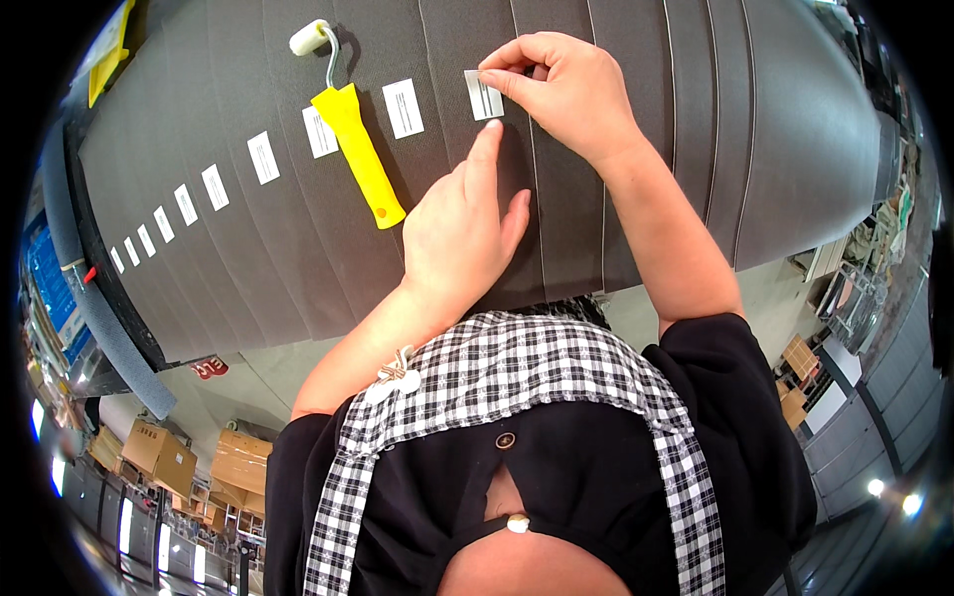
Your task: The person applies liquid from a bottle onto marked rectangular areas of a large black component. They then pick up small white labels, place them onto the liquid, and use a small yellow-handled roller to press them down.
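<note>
A small white label (487, 97) with dark printed lines lies against the dark grey ribbed sheet (636, 60). At its upper right corner, the thumb and forefinger of my right hand (576, 94) are pinched together on it. My left hand (452, 233) reaches up from below, its forefinger stretched out to the label's lower edge and its thumb apart, holding nothing. Left of it lies a small roller with a yellow handle (363, 164) and a whitish roller head (309, 38). The handle partly covers another white label (319, 135).
Several more labels, such as this one (263, 157), run in a slanting row toward the left end of the sheet. A grey padded bar (109, 323) edges that end. Cardboard boxes (159, 457) stand on the floor at lower left. Racks and bundles sit beyond the right end.
</note>
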